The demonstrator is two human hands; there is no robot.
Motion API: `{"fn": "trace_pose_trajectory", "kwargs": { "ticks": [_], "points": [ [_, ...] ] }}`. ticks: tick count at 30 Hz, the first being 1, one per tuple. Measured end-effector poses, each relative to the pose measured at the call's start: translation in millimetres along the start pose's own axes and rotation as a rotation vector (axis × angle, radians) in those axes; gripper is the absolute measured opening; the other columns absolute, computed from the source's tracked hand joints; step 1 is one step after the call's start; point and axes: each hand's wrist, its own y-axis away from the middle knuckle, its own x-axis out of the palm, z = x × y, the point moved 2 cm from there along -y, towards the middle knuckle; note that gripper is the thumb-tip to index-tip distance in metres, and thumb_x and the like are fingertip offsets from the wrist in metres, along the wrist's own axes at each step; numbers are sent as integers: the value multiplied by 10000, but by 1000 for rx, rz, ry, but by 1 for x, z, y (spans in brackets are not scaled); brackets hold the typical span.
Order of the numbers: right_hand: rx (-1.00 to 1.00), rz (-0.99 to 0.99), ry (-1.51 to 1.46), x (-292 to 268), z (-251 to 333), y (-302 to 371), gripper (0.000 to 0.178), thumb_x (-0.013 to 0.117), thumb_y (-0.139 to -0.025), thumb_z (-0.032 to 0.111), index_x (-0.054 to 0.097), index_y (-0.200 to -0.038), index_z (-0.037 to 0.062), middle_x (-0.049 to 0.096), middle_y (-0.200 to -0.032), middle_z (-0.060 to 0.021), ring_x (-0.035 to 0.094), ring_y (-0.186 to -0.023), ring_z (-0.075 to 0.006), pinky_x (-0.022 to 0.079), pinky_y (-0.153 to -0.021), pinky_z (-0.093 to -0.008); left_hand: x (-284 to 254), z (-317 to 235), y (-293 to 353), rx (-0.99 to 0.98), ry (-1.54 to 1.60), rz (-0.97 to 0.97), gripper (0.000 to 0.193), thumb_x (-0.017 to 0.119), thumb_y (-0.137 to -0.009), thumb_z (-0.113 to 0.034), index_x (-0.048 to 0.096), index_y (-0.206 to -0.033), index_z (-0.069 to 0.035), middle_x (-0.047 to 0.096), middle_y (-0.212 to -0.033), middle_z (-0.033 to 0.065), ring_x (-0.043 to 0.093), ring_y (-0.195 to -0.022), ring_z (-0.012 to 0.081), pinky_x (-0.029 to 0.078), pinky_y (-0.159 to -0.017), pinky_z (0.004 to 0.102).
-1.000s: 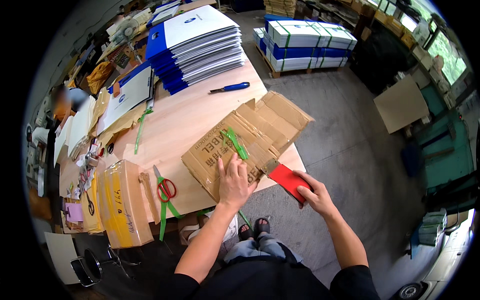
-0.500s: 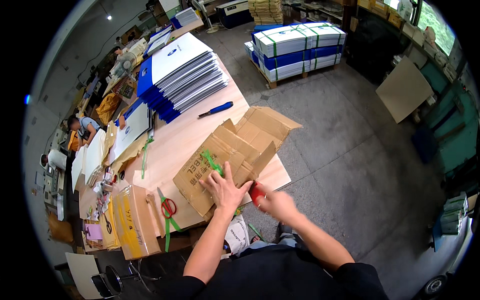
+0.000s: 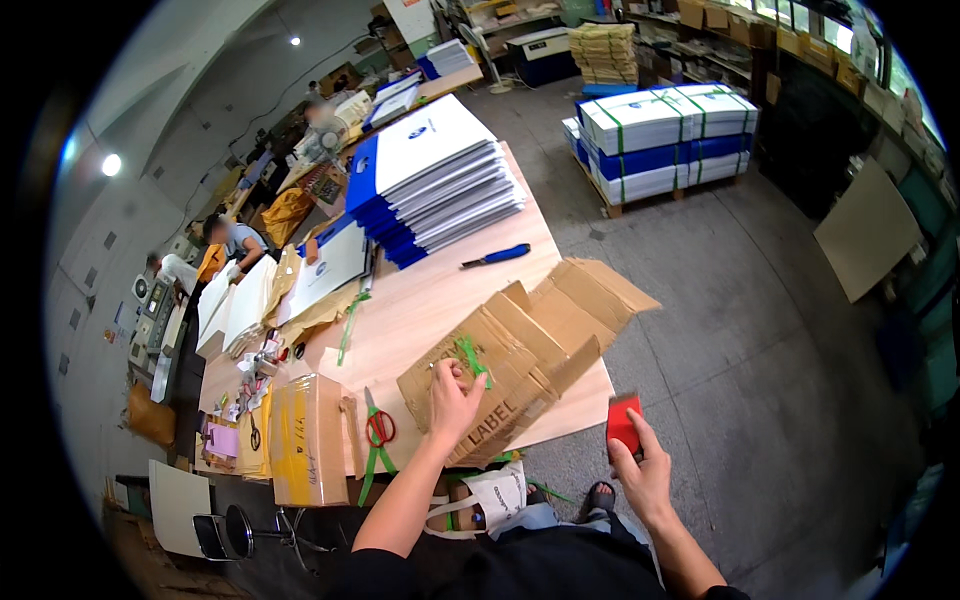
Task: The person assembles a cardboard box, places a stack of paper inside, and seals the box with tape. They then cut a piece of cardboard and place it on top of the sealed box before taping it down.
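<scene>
A brown cardboard box, folded rather flat, lies on the near end of the wooden table and overhangs its right edge. Across its left part runs a bunched green plastic strap. My left hand rests on the cardboard with fingers curled in beside the strap; its thumb touches the strap, and what the fingers grip is partly hidden. Off the table's right edge, my right hand holds a flat red hand tool between thumb and fingers; its exact kind is unclear.
Red-handled scissors lie left of the cardboard, near a taped carton. A blue-handled cutter lies beyond, before stacked blue-and-white folders. Strapped bundles sit on a floor pallet. Two people work at the far left.
My right hand has drawn away to the right of the cardboard with the red tool. My left fingers, spread before, are now curled near the strap. The whole view has shifted.
</scene>
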Motion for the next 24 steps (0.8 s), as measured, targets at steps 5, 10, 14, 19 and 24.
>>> {"fn": "trace_pose_trajectory", "kwargs": {
  "ticks": [5,10,14,19,24],
  "points": [
    [-738,-45,524,88,40,-58,584,719,-817,101,565,-1378,158,672,-933,-117,630,-731,-307,484,-702,-404,12,3,-41,1,-580,230,598,609,-895,-597,654,-966,-5,698,-979,244,697,-932,392,544,-731,494],
    [-1002,-13,932,158,35,-108,196,614,-809,177,696,-984,144,533,-832,-75,573,-809,-240,405,-754,-380,16,7,-42,68,-385,161,426,524,-968,-450,653,-877,-54,695,-852,213,676,-857,423,508,-762,559],
    [-1034,58,1000,170,21,-108,71,605,-782,171,646,-772,114,529,-858,-109,557,-845,-257,390,-756,-397,9,49,-47,-94,-223,112,366,465,-973,-337,659,-911,-33,691,-897,233,672,-899,433,509,-772,548],
    [-1021,89,1026,169,33,-101,298,590,-789,142,712,-1059,109,534,-851,-77,554,-829,-231,390,-739,-372,-143,284,28,-493,-203,-162,403,466,-1002,-326,671,-929,13,660,-800,247,652,-750,402,481,-668,515],
    [-987,-18,1040,170,29,-103,267,611,-793,137,753,-1019,144,531,-791,-65,552,-768,-232,409,-720,-373,-154,307,269,-412,-27,1306,353,689,-805,-342,742,-965,-31,733,-957,172,706,-904,340,556,-789,483]
  ]
}}
